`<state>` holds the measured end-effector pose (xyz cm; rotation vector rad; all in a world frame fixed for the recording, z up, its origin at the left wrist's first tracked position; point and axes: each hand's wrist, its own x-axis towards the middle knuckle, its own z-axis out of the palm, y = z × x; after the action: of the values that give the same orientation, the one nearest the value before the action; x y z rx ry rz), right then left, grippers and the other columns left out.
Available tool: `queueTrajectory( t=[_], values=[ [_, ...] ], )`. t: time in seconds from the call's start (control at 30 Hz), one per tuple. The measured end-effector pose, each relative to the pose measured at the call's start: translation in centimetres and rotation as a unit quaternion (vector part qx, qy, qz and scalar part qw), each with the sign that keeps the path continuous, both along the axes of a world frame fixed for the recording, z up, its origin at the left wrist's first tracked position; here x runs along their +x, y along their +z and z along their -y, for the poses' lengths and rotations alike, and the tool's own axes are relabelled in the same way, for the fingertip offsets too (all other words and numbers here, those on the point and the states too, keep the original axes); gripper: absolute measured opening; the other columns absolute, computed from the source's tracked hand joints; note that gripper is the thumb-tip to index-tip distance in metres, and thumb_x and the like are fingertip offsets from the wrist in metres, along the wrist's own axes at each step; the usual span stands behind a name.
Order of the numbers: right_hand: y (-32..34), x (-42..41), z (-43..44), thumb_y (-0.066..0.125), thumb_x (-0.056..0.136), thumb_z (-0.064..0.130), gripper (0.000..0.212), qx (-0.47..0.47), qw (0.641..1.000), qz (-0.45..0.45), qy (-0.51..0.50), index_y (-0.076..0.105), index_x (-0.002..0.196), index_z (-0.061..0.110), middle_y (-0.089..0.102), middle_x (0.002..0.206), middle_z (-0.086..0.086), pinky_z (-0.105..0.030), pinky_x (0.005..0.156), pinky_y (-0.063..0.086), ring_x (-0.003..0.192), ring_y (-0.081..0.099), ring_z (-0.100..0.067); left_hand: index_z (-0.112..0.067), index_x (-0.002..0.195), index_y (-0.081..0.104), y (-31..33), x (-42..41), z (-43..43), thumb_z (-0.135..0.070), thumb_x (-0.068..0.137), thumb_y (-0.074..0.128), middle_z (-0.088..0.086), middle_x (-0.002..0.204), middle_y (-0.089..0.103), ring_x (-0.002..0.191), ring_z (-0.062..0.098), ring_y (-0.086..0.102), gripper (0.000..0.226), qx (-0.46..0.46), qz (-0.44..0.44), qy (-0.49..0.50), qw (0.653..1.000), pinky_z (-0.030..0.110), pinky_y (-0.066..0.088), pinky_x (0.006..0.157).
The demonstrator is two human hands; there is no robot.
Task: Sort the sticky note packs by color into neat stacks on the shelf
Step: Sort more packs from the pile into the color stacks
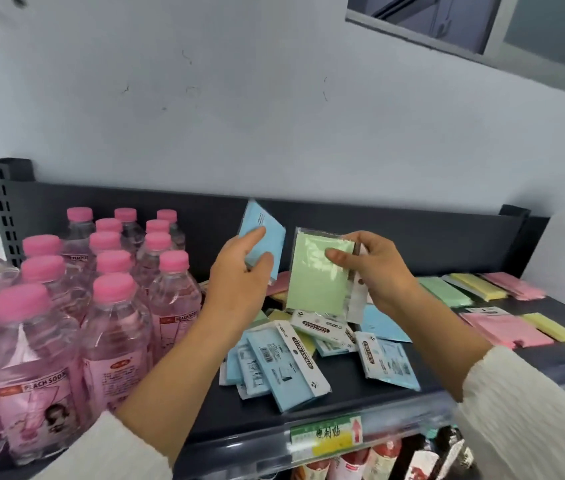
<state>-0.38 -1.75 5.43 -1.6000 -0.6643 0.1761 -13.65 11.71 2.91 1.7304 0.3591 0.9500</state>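
Observation:
My left hand [238,277] grips a blue sticky note pack [263,233], held up above the dark shelf [350,396]. My right hand [376,268] pinches a green pack [315,278] by its right edge, thumb on its face. Below them lies a loose pile of blue packs [284,365] with white header cards, and another blue pack [392,362] sits to the right. Along the shelf's right side lie green packs [445,291], yellow packs [480,285] and pink packs [513,284]. Nearer the front are more pink packs [502,329] and a yellow pack [551,327].
Several pink-capped peach soda bottles [111,306] crowd the shelf's left half. A green and yellow price tag [326,438] hangs on the shelf's front rail. Bottles [378,462] stand on the shelf below. A dark back panel [412,237] and a pale wall are behind.

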Motion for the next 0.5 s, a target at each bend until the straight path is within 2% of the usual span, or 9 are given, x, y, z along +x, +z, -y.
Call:
queueTrajectory(
  t=[0.07,0.13,0.17,0.23,0.27,0.37,0.43,0.5],
  values=[
    [0.4,-0.4,0.6,0.075,0.074,0.003,0.017,0.004,0.999,0.013,0.041,0.063,0.084,0.009,0.069,0.068,0.002,-0.027,0.059,0.053,0.059,0.065,-0.010,-0.024,0.133,0.052,-0.1,0.4,0.8,-0.026,0.091,0.061,-0.002,0.129,0.055,0.101,0.017,0.058,0.043,0.014,-0.046,-0.016,0.999,0.028,0.048,0.089],
    [0.6,-0.9,1.2,0.077,0.070,-0.001,0.022,0.010,0.996,0.041,0.076,0.062,0.083,0.008,0.068,0.068,0.002,-0.023,0.055,0.052,0.059,0.065,-0.009,-0.021,0.121,0.062,-0.1,0.8,1.8,-0.029,0.085,0.067,-0.002,0.109,0.067,0.079,0.005,0.063,0.037,-0.027,-0.042,-0.070,0.996,0.026,0.053,0.073],
    [0.6,-1.1,1.5,0.079,0.068,-0.001,0.025,0.007,0.995,0.058,0.080,0.062,0.083,0.009,0.067,0.070,0.001,-0.022,0.054,0.051,0.060,0.064,-0.008,-0.020,0.109,0.068,0.0,1.1,2.5,-0.027,0.083,0.069,0.001,0.097,0.071,0.076,0.008,0.066,0.026,-0.042,-0.036,-0.089,0.994,0.029,0.055,0.068],
    [0.4,-1.3,2.5,0.082,0.064,0.000,0.031,0.006,0.994,0.084,0.063,0.063,0.085,0.013,0.066,0.072,0.002,-0.019,0.054,0.050,0.060,0.062,-0.006,-0.021,0.083,0.072,0.0,1.6,3.9,-0.024,0.081,0.072,0.007,0.083,0.071,0.078,0.025,0.068,0.004,-0.032,-0.027,-0.087,0.995,0.042,0.055,0.069],
    [0.1,-1.0,3.2,0.083,0.063,0.002,0.035,0.017,0.995,0.084,0.050,0.063,0.088,0.014,0.065,0.071,0.004,-0.019,0.054,0.050,0.059,0.062,-0.005,-0.022,0.076,0.071,0.0,2.1,4.6,-0.025,0.081,0.072,0.007,0.080,0.071,0.078,0.028,0.068,0.006,-0.015,-0.018,-0.073,0.997,0.045,0.054,0.069],
    [-1.0,0.1,5.8,0.082,0.065,0.003,0.040,0.054,0.998,0.040,0.016,0.061,0.096,0.016,0.067,0.073,0.005,-0.019,0.058,0.051,0.065,0.064,-0.006,-0.026,0.072,0.069,0.0,3.9,7.1,-0.024,0.081,0.072,-0.002,0.075,0.070,0.067,0.016,0.065,0.010,0.005,0.003,-0.029,1.000,0.036,0.052,0.064],
    [-2.1,1.6,8.4,0.082,0.067,0.005,0.039,0.038,0.999,0.005,0.001,0.061,0.098,0.016,0.069,0.083,0.000,-0.022,0.064,0.054,0.074,0.065,-0.011,-0.024,0.072,0.068,0.2,5.3,9.0,-0.021,0.082,0.071,-0.003,0.072,0.069,0.063,0.014,0.063,0.011,-0.070,0.037,-0.034,0.996,0.035,0.052,0.063],
    [-3.1,3.0,11.3,0.080,0.070,0.007,0.034,-0.009,0.999,-0.031,0.001,0.062,0.098,0.011,0.068,0.087,-0.005,-0.027,0.072,0.057,0.079,0.065,-0.015,-0.018,0.075,0.067,0.1,7.0,10.7,-0.020,0.083,0.070,0.001,0.075,0.069,0.068,0.017,0.064,0.008,-0.173,0.048,-0.049,0.983,0.037,0.054,0.068]
  ],
)
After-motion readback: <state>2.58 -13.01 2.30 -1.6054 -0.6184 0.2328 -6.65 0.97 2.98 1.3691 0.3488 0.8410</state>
